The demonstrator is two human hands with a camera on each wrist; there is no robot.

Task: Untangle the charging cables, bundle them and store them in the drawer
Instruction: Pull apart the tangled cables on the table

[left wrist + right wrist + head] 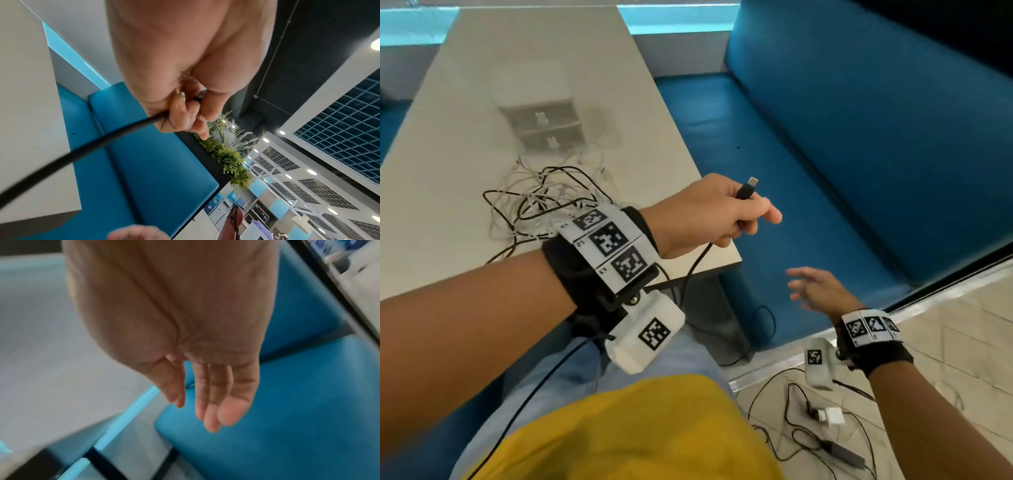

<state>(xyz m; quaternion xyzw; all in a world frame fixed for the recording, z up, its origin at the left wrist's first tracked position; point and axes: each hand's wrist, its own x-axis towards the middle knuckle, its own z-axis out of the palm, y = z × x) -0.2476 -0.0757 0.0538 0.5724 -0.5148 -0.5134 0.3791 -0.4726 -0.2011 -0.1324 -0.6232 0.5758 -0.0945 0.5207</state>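
The left hand (702,214) is raised past the near right corner of the surface (465,113), its fingers (180,116) curled round a black cable (86,149) just behind the plug (748,187). The metal tip of the plug sticks up out of the fist, and the cable drops from under the hand, over the corner of the surface. The right hand (815,291) hangs lower and to the right, above the blue bench seat (774,164) — fingers (211,402) straight and lightly spread, holding nothing, well apart from the left hand.

Behind the left wrist lies the tangle of cables (544,202), black and white strands looped through one another on the surface. Just beyond the tangle stands a small white drawer unit (541,116) with two drawers, both pushed in; some white strands reach close to its foot.

On the tiled floor (945,359) below the right arm lie more black wires with a white adapter (830,416) and a dark oblong block (842,452) — blurred, so what it is cannot be told. A yellow garment (640,431) fills the bottom of the head view.
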